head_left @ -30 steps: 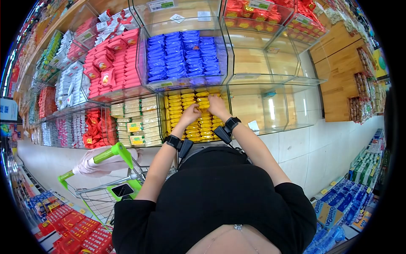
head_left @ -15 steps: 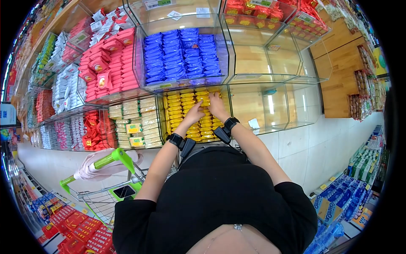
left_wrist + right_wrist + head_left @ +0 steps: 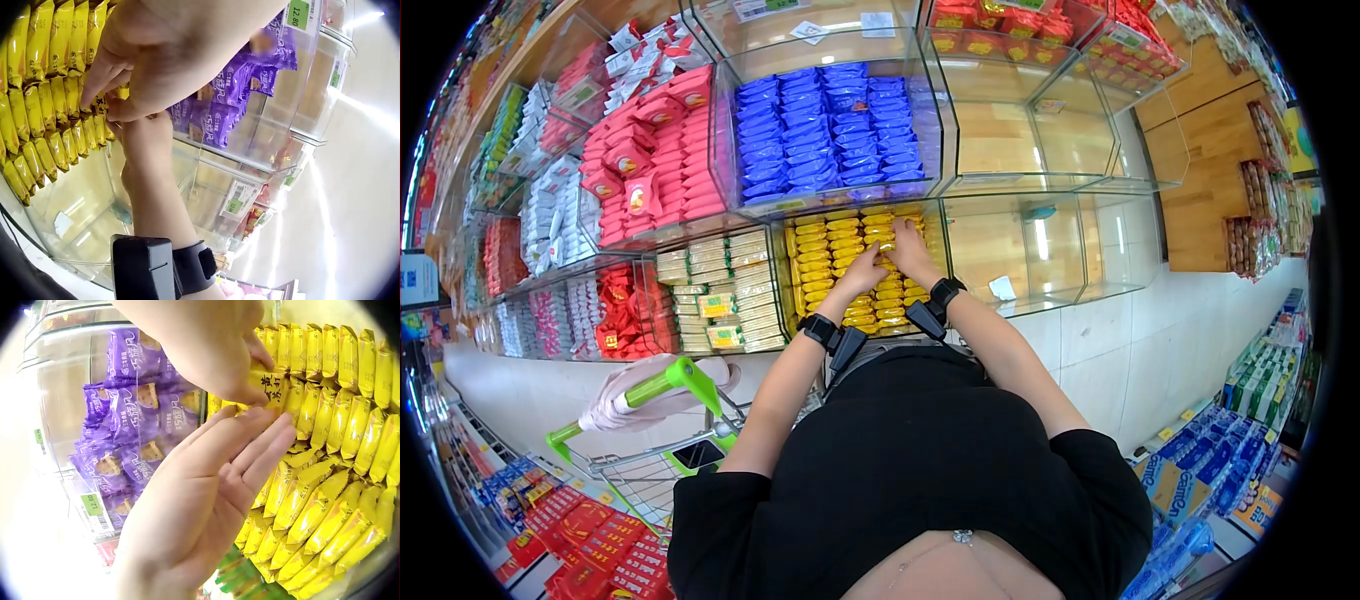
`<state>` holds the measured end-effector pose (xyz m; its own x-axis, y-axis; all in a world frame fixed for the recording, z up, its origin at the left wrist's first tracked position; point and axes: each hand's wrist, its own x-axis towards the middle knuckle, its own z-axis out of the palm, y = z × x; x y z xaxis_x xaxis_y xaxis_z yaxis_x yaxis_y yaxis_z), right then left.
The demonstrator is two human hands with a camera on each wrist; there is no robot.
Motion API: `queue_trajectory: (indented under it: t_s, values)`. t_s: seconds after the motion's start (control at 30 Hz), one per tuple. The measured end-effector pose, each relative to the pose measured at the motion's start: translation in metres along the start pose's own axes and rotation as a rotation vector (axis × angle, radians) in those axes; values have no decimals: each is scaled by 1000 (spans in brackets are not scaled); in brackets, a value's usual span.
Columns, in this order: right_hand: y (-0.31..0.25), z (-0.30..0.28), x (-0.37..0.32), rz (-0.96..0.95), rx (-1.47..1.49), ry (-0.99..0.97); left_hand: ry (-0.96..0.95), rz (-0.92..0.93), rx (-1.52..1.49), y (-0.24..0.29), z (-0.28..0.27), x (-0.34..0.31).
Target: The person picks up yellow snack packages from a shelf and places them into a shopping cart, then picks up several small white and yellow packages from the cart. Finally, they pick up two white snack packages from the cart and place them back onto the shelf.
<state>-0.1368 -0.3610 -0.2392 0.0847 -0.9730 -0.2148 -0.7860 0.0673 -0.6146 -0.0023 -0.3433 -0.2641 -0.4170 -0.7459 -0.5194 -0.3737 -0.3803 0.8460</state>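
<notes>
Both hands reach into a clear-walled bin of yellow snack packets, set in neat rows. My right hand has its thumb and fingers around one yellow packet with dark lettering, which lies over the top rows in the right wrist view. The left hand extends from the other side, its fingers nearly straight and its fingertips right at that packet's near edge. In the left wrist view, the left hand's palm hides much of the packet and part of the right hand.
Blue-purple packets fill the bin behind, with pink packets to its left. Pale wrapped biscuits stand left of the yellow bin. A shopping cart with a green handle is at lower left. Clear partitions border the bin.
The yellow packet held up between both hands a second ago now sits lower over the rows. The left hand has let its pinch go, straightened its fingers and moved slightly right.
</notes>
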Motion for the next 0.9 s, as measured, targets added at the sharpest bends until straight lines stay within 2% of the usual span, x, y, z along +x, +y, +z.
queue_trajectory:
  t_s: [0.17, 0.27, 0.33, 0.43, 0.63, 0.77, 0.83, 0.9]
  values:
    - [-2, -3, 0, 28, 38, -27, -34, -13, 48, -15, 3, 16]
    - [-3, -3, 2, 18, -44, 22, -46, -36, 106, -8, 4, 16]
    - [-9, -10, 3, 136, -213, 49, -47, -45, 149, -1, 4, 14]
    - [-4, -9, 5, 57, -210, 72, -37, -94, 206, 6, 5, 13]
    - [2, -6, 6, 13, -127, 38, -63, -129, 250, 14, 5, 12]
    - [9, 2, 14, 79, -122, 19, -59, -136, 307, 29, 3, 3]
    - [15, 4, 18, 79, -27, 11, -58, -135, 339, 27, 3, 3]
    - [16, 7, 17, 90, -16, 33, -15, -42, 443, 25, 4, 3]
